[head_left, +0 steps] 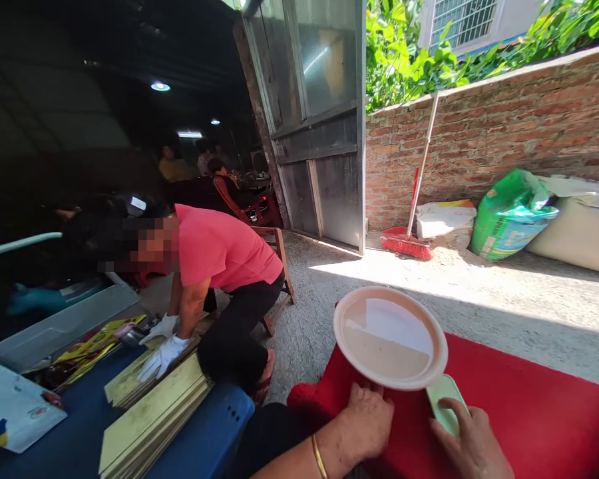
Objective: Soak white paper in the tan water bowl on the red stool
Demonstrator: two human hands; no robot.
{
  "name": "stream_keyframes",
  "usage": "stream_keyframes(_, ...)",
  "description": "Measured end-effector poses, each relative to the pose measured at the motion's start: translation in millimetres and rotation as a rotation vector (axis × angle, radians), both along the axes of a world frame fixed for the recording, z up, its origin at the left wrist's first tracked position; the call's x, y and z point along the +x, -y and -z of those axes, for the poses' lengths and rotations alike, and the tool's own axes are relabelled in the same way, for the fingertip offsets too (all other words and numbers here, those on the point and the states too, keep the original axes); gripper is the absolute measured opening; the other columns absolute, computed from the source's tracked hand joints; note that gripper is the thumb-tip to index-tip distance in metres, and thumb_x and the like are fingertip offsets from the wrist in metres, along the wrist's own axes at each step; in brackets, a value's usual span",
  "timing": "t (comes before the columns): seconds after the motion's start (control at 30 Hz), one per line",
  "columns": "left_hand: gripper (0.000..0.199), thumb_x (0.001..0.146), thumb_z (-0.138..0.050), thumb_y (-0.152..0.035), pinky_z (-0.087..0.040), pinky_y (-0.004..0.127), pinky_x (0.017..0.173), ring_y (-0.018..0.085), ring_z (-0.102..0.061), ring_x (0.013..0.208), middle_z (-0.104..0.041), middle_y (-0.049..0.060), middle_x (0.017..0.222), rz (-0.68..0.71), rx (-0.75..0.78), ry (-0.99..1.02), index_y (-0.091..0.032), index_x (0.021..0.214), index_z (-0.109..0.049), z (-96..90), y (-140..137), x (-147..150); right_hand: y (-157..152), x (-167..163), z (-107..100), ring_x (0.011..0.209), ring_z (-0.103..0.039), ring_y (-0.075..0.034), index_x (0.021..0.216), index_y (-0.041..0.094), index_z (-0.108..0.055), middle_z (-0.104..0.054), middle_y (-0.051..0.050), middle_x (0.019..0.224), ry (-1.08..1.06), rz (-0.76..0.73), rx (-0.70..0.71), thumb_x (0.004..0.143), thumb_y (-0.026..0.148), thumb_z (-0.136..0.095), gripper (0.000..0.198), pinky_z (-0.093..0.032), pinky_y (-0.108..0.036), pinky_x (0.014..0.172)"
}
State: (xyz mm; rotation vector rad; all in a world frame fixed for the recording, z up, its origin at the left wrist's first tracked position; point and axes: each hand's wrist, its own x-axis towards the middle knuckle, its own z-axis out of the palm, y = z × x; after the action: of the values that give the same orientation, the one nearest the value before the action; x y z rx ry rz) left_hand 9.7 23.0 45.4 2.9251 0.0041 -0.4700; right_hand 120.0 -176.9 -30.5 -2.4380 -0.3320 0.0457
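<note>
A pale pink basin (340,336) holding cloudy water stands on a red cloth (519,392). My left hand (367,422), with a gold bangle at the wrist, is closed just below the basin's near rim. Its fingertips are hidden, so I cannot tell what they grip. My right hand (472,439) is wrapped round a light green plastic object (446,402) by the basin's right side. The far end of that object lies close to the rim; its exact kind does not show.
At left, a person in a red shirt (219,246) bends over stacked yellowish boards (152,416) with white-gloved hands. A blue surface (214,439) lies under the stack. Beyond stand a metal door (324,133), a broom (424,166), a red dustpan (394,239) and sacks (514,213).
</note>
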Motion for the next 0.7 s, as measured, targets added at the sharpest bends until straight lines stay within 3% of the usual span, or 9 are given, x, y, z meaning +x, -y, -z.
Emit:
stream_keyframes(0.13,0.039,0.088,-0.047,-0.013,-0.038,0.058,0.11,0.034,-0.058,0.122,-0.061,0.022,0.132,0.047,-0.022,0.02,-0.01,0.123,-0.063,-4.3,7,-11,9,-43,-5,0.09,-0.068,-0.024,0.092,0.029,-0.072,-0.065,-0.007,0.101,-0.164,-0.28,0.145,0.074,0.058,-0.056,0.037,-0.055,-0.035,0.082)
stream_keyframes(0.2,0.038,0.09,-0.044,-0.013,-0.039,0.057,0.11,0.033,-0.059,0.12,-0.062,0.02,0.13,0.083,-0.037,0.045,-0.012,0.122,-0.063,-1.4,11,-14,32,-44,-12,0.091,-0.068,-0.023,0.091,0.03,-0.072,-0.067,-0.005,0.103,-0.207,-0.279,0.201,0.074,0.06,-0.06,0.036,-0.055,-0.031,0.079)
stream_keyframes(0.33,0.038,0.1,-0.038,-0.023,-0.043,0.053,0.108,0.031,-0.058,0.125,-0.061,0.014,0.135,0.105,-0.087,0.137,-0.02,0.131,-0.06,14.6,22,-12,96,-9,-23,0.095,-0.067,-0.031,0.087,0.028,-0.072,-0.069,-0.01,0.097,-0.055,0.08,0.22,0.063,0.065,-0.064,0.044,-0.054,-0.041,0.083)
stream_keyframes(0.4,0.043,0.104,-0.039,-0.037,-0.042,0.053,0.111,0.032,-0.05,0.136,-0.053,0.013,0.148,0.104,-0.115,0.188,-0.024,0.143,-0.052,24.6,26,-9,130,13,-23,0.089,-0.065,-0.035,0.085,0.027,-0.071,-0.066,-0.012,0.087,0.011,0.269,0.138,0.064,0.067,-0.06,0.046,-0.052,-0.047,0.081)
stream_keyframes(0.5,0.064,0.1,-0.045,-0.057,-0.035,0.054,0.118,0.034,-0.036,0.147,-0.036,0.015,0.162,0.115,-0.142,0.196,-0.025,0.155,-0.04,36.0,27,-6,162,32,-22,0.073,-0.06,-0.034,0.095,0.025,-0.072,-0.057,-0.012,0.078,-0.003,0.474,-0.046,0.072,0.07,-0.05,0.055,-0.05,-0.047,0.065)
stream_keyframes(0.6,0.074,0.096,-0.045,-0.065,-0.03,0.055,0.121,0.035,-0.03,0.151,-0.032,0.017,0.163,0.127,-0.155,0.155,-0.022,0.157,-0.038,41.9,25,-5,150,26,-23,0.072,-0.059,-0.034,0.11,0.024,-0.07,-0.054,-0.014,0.091,-0.064,0.528,-0.184,0.077,0.073,-0.041,0.066,-0.049,-0.046,0.06)
stream_keyframes(0.7,0.077,0.096,-0.045,-0.066,-0.028,0.057,0.121,0.035,-0.027,0.152,-0.031,0.019,0.163,0.135,-0.146,0.133,-0.02,0.157,-0.037,44.7,23,-3,98,1,-25,0.087,-0.064,-0.036,0.111,0.022,-0.07,-0.054,-0.017,0.107,-0.044,0.378,-0.167,0.078,0.065,-0.038,0.063,-0.053,-0.049,0.073)
